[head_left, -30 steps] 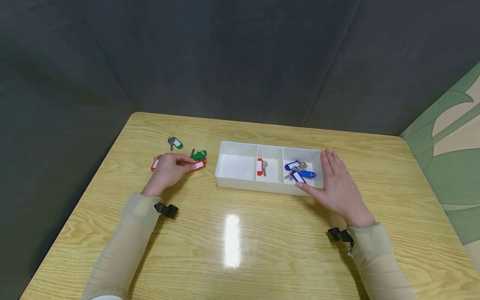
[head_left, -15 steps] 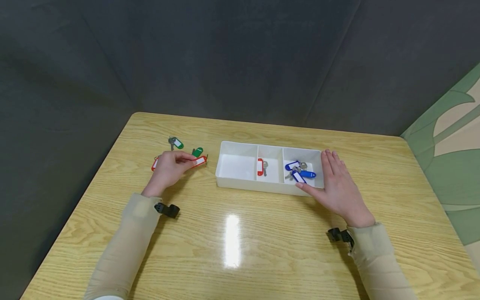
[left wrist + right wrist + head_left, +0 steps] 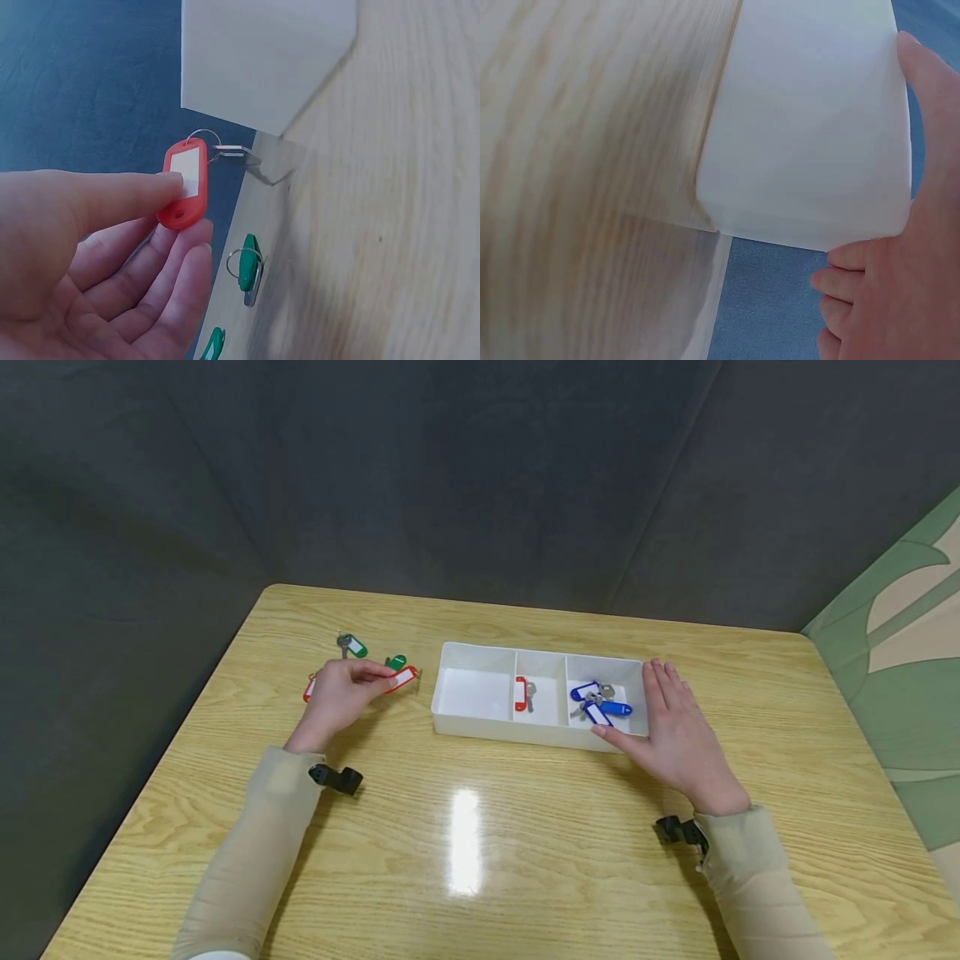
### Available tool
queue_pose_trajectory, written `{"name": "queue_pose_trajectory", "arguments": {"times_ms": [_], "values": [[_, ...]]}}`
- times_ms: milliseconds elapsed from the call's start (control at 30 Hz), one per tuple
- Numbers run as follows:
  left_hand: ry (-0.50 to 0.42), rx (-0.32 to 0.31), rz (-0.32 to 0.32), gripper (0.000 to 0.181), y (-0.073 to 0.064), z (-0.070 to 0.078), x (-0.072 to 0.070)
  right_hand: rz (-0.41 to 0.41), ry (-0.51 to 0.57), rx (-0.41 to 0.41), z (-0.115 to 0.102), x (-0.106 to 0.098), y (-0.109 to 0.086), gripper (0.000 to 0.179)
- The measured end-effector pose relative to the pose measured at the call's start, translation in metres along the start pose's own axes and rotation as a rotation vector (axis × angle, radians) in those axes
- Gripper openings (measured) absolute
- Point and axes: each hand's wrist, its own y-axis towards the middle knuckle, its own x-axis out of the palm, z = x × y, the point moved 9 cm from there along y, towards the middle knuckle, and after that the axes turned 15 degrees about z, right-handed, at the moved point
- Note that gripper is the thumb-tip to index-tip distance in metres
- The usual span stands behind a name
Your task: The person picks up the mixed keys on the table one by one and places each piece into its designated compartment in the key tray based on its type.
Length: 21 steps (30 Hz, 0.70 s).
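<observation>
In the head view my left hand (image 3: 339, 700) pinches a red key tag (image 3: 403, 678) between thumb and fingers. Its ring and a metal key (image 3: 234, 151) hang from the tag's far end, lifted off the table in the left wrist view. A green key tag (image 3: 249, 262) lies close by. With straight fingers, my right hand (image 3: 686, 743) rests against the right end of a white three-compartment tray (image 3: 487, 727), its thumb at the front rim. The middle compartment has a red key tag (image 3: 520, 693) with a key; several blue key tags (image 3: 617, 709) fill the right one.
Another green key tag (image 3: 357, 647) with a key lies at the back left of the wooden table (image 3: 390, 860). One red tag (image 3: 309, 688) is partly hidden behind my left hand. A dark cloth partition (image 3: 450, 485) stands behind the table.
My left hand has lifted the red key tag off the table and shifted it slightly right, with its key hanging. The right hand and the tray have stayed in place.
</observation>
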Motion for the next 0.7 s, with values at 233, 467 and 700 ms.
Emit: {"name": "queue_pose_trajectory", "arguments": {"times_ms": [233, 467, 700], "values": [[-0.030, -0.013, -0.007, 0.017, 0.002, 0.001, 0.001, 0.000, 0.001, 0.005, -0.001, -0.001, 0.000, 0.115], [-0.053, -0.028, -0.004, 0.018, 0.004, 0.005, 0.000, -0.006, 0.004, 0.004, -0.001, 0.000, 0.001, 0.115], [-0.104, -0.010, 0.030, 0.018, 0.003, 0.015, -0.004, 0.002, 0.002, -0.003, -0.001, 0.000, 0.002, 0.114]]}}
